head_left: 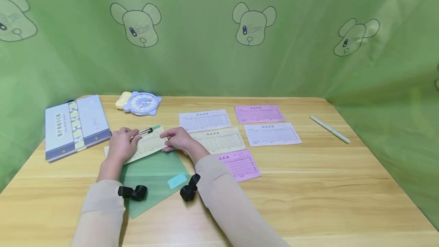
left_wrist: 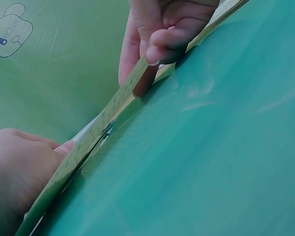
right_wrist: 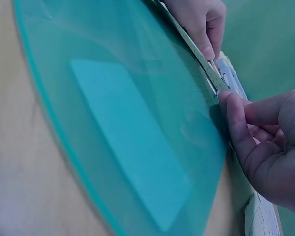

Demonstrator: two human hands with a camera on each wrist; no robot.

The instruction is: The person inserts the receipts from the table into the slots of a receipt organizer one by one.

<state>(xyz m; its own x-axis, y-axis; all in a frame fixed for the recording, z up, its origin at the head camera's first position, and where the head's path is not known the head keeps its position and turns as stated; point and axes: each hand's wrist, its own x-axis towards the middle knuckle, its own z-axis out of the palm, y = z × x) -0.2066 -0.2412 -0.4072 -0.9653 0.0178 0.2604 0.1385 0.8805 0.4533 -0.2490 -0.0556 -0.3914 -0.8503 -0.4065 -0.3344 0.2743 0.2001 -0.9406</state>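
Right hand [head_left: 179, 140] has the paper slip [head_left: 149, 145] pinched over the green folder [head_left: 149, 176], probably to steady it (honestly can't tell if the left hand [head_left: 122, 146] has its fingers clamped).

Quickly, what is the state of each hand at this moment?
Left hand: at the cream slip; whether it grips cannot be told.
Right hand: closed, pinching the same cream slip's edge.

Blue-and-white ledger [head_left: 92, 117] lay at left. Blue toy clock [head_left: 142, 103] sat far left, near ledger. Pale pen [head_left: 330, 129] lay right. Green curtain [head_left: 199, 60] hung behind.
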